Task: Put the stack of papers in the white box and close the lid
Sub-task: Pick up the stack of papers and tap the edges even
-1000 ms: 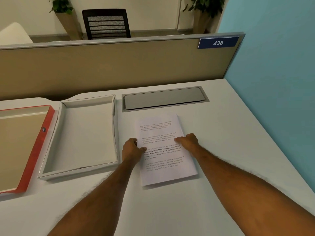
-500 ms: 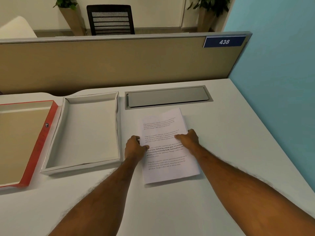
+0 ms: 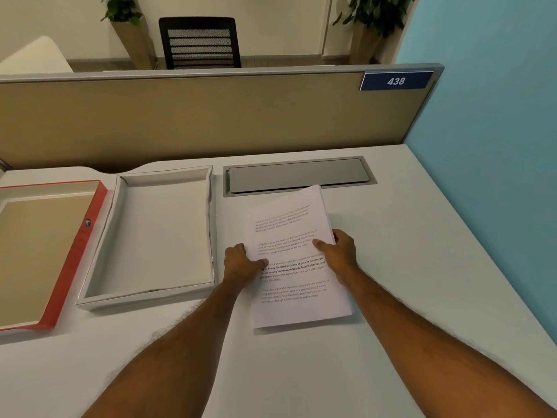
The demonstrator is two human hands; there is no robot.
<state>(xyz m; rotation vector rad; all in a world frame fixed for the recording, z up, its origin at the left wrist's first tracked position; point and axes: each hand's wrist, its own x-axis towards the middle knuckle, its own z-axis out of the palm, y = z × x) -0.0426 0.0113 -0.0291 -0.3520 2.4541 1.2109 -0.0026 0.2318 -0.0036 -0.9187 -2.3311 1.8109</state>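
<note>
A stack of papers (image 3: 289, 233) with printed text lies on the white desk, its far end raised off the surface. My left hand (image 3: 242, 263) grips the stack's left edge with the thumb on top. My right hand (image 3: 339, 253) holds the right edge, thumb on the page and fingers under it. The white box (image 3: 144, 292) stands open and empty just left of the papers. Its red lid (image 3: 75, 254) lies upside down further left, brown inside facing up.
A grey cable hatch (image 3: 301, 176) is set into the desk behind the papers. A beige partition (image 3: 211, 116) runs along the desk's back edge. A blue wall (image 3: 497, 146) borders the right side. A black chair (image 3: 200, 42) and plants stand beyond the partition.
Both hands have tightened on the stack's side edges and its far end has lifted off the desk. The right fingers have slipped under the right edge.
</note>
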